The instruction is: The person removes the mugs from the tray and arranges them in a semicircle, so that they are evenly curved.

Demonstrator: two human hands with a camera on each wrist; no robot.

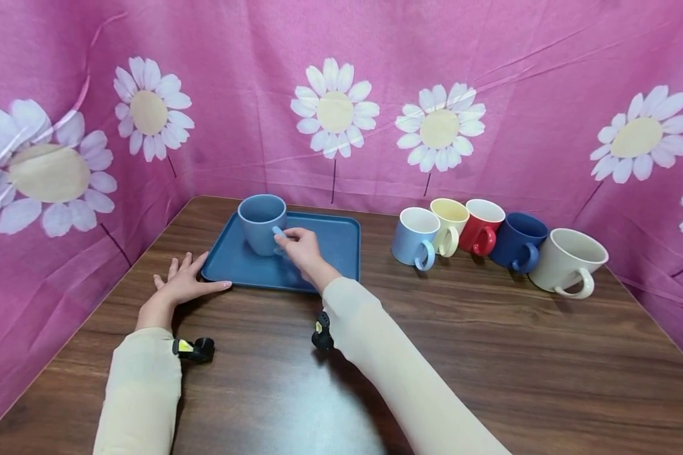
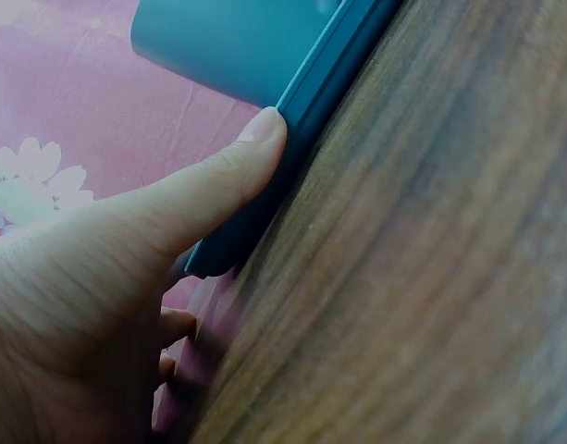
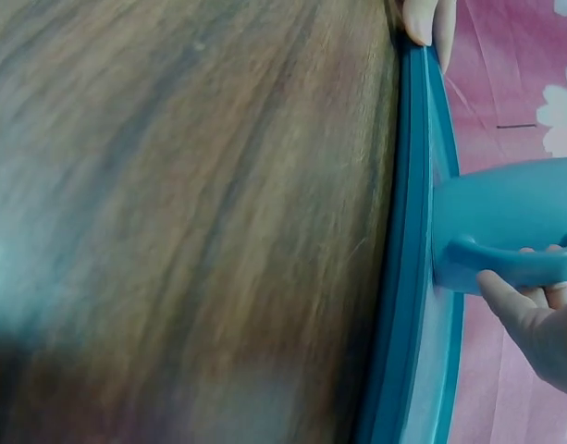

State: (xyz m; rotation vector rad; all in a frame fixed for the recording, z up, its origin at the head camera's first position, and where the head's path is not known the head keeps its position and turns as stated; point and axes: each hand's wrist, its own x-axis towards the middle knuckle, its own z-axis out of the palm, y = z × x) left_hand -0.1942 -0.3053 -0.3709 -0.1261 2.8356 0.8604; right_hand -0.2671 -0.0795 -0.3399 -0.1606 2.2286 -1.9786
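Observation:
A grey-blue mug (image 1: 257, 237) stands upright on the left part of a blue rectangular tray (image 1: 338, 243). My right hand (image 1: 305, 251) pinches the mug's handle (image 3: 510, 264) between thumb and fingers. At the tray's front left corner, my left hand (image 1: 182, 283) rests with its fingers spread. In the left wrist view its thumb (image 2: 209, 190) lies straight against the tray's front edge, and the other fingers, partly hidden, reach round to the left side.
To the right, several mugs stand in a row with handles toward me: light blue (image 1: 412, 235), yellow (image 1: 448, 224), red (image 1: 478, 227), dark blue (image 1: 515, 240) and off-white (image 1: 560, 259). A pink flowered cloth (image 1: 239, 126) hangs behind the wooden table (image 1: 262, 379).

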